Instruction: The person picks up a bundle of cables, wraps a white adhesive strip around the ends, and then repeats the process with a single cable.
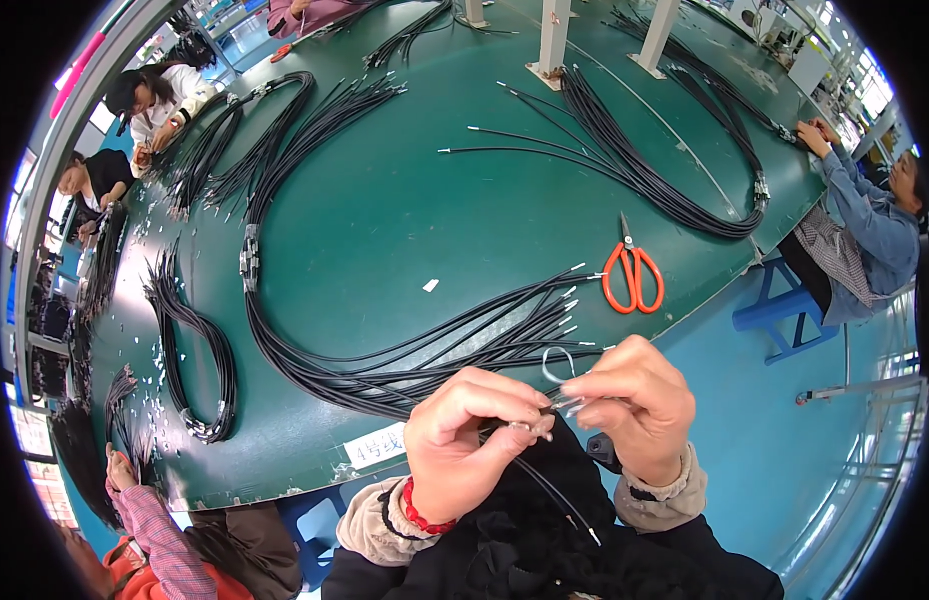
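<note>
My left hand (465,440) pinches the stripped end of a thin black cable (550,492) that trails down over my dark lap. My right hand (635,405) meets it fingertip to fingertip and holds a small clear loop, like a thin plastic tie (557,366), just above the cable end. Both hands hover past the near edge of the green table (405,210). A bundle of black cables (405,375) with bare tips lies on the table right beside my left hand.
Red-handled scissors (633,275) lie near the table's right edge. More black cable bundles (655,170) and loops (200,350) cover the table. Other people work at the right (865,220), far left (155,95) and lower left (145,540). A blue stool (785,320) stands on the right.
</note>
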`<state>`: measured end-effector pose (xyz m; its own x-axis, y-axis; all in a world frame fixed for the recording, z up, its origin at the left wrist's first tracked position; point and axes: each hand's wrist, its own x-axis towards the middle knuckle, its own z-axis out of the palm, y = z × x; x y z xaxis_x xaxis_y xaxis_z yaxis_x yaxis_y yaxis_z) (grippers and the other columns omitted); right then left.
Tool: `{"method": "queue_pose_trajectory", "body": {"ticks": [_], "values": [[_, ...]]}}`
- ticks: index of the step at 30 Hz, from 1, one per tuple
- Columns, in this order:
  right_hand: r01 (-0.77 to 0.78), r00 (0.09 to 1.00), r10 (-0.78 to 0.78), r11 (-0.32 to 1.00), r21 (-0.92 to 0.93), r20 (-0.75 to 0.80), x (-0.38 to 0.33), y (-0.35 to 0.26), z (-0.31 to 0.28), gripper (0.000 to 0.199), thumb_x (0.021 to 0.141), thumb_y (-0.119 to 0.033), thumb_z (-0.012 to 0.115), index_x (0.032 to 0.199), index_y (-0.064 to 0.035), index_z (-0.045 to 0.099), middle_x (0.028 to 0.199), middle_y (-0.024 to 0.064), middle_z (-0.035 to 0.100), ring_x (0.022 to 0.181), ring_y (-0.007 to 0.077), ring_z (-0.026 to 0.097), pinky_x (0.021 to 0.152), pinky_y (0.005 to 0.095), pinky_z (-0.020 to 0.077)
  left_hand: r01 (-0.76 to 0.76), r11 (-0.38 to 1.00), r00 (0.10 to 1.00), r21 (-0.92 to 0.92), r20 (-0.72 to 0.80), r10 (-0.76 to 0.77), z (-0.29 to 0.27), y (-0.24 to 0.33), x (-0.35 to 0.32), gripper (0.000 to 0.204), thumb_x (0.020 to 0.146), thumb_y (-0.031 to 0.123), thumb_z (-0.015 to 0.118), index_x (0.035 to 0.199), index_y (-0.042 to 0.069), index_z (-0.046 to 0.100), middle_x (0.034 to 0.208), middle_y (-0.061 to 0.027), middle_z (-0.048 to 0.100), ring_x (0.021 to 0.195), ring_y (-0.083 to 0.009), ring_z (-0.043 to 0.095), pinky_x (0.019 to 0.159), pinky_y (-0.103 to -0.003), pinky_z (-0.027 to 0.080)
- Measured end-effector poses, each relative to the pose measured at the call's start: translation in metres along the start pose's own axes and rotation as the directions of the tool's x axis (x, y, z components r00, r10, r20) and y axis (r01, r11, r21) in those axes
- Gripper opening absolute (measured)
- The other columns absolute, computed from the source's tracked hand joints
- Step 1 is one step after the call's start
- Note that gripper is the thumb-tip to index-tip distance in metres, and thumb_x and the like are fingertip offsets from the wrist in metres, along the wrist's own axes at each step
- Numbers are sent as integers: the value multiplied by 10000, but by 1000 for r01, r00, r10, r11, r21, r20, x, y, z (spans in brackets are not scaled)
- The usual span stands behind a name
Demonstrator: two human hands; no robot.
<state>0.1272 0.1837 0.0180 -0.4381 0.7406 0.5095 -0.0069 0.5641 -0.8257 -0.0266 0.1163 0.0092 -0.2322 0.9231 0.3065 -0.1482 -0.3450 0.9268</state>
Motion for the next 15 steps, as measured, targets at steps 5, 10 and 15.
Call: {"method": "queue_pose_trajectory", "body": {"ticks": [5, 10, 15], "values": [[-223, 971, 181, 922, 316, 157, 1, 0, 4, 176, 711, -82, 708, 858, 7, 671, 714, 60, 558, 649, 115, 501, 554, 235, 386, -181, 972, 983, 150, 45, 176, -4, -4, -2, 165, 704, -125, 648, 766, -4, 554, 809, -124, 578, 652, -166, 588, 549, -240, 484], [-325, 943, 234, 798, 508, 236, -1, 0, 7, 148, 743, -11, 670, 890, 7, 673, 743, 49, 582, 655, 106, 508, 560, 226, 384, -182, 975, 983, 124, 41, 178, -5, -3, -2, 172, 693, -126, 657, 754, -1, 557, 785, -115, 584, 662, -178, 591, 551, -247, 483], [-365, 926, 260, 796, 483, 273, -1, -1, 2, 122, 735, -22, 656, 850, 12, 677, 720, 77, 574, 630, 111, 511, 539, 222, 389, -171, 980, 985, 98, 54, 166, -5, -5, -2, 176, 693, -87, 693, 759, -3, 554, 769, -117, 586, 655, -182, 594, 553, -253, 492]]}}
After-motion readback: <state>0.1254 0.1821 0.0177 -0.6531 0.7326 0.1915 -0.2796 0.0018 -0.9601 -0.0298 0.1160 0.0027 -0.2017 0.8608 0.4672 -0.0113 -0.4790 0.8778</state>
